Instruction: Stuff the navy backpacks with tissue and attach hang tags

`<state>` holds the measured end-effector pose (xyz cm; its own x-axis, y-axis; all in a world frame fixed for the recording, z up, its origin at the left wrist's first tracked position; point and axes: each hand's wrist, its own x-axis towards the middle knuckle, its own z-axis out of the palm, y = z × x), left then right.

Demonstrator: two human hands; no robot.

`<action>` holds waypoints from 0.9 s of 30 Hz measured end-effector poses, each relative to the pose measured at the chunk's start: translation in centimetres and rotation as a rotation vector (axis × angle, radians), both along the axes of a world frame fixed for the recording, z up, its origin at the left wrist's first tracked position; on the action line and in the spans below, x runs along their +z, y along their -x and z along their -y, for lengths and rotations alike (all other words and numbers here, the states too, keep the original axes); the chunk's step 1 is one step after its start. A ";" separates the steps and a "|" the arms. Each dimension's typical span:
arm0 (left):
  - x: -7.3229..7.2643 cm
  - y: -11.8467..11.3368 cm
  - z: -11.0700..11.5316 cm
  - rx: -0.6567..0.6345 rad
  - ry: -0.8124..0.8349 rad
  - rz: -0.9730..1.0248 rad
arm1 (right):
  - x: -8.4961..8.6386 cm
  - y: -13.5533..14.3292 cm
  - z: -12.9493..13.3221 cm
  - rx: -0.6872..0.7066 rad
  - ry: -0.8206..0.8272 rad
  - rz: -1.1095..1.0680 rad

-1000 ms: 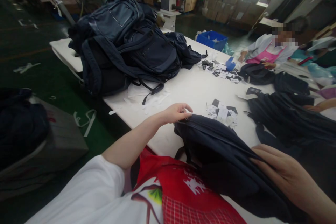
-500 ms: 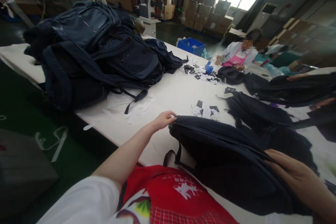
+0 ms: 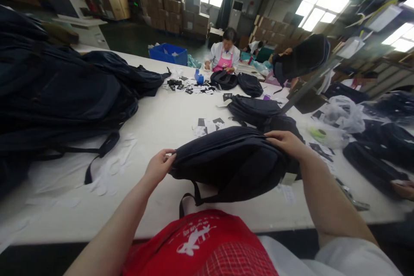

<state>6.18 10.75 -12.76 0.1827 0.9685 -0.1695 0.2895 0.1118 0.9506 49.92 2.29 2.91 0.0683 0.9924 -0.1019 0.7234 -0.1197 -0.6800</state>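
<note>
A dark navy backpack (image 3: 226, 168) lies on its side across the white table in front of me, its straps hanging toward my red apron. My left hand (image 3: 161, 164) pinches the backpack's left end between thumb and fingers. At the upper right edge, my right hand (image 3: 284, 142) grips the fabric near the zipper seam, with part of the fingers hidden. Just behind the backpack lie black and white tags (image 3: 210, 126). Another dark backpack (image 3: 254, 110) rests beyond it to the right.
Dark backpacks (image 3: 64, 90) are heaped at the left. A person (image 3: 225, 54) in a pink apron works across the white table (image 3: 155, 123), near a blue bin (image 3: 168, 54) and scattered tags. A slanted metal pole (image 3: 310, 86) and plastic bags (image 3: 344, 114) are at right.
The view has swung to the right. The held backpack now lies more level, closer to the middle of the view, and my right hand shows higher on its upper edge.
</note>
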 end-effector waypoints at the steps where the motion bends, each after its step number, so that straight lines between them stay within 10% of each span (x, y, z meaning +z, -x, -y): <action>1: 0.3 -0.3 0.3 0.020 0.000 -0.009 | 0.4 -0.3 0.6 0.013 -0.005 -0.016; 10: 0.5 -1.4 0.7 0.040 -0.013 -0.034 | 1.4 2.5 4.8 0.194 -0.088 0.336; 27: -0.2 -0.8 0.9 0.032 0.034 -0.030 | -0.7 3.8 3.8 0.212 0.031 -0.009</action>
<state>6.95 9.87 -12.93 0.1464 0.9673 -0.2073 0.3140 0.1533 0.9370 46.14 -1.48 2.25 -0.1422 0.9810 -0.1323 0.7283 0.0132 -0.6851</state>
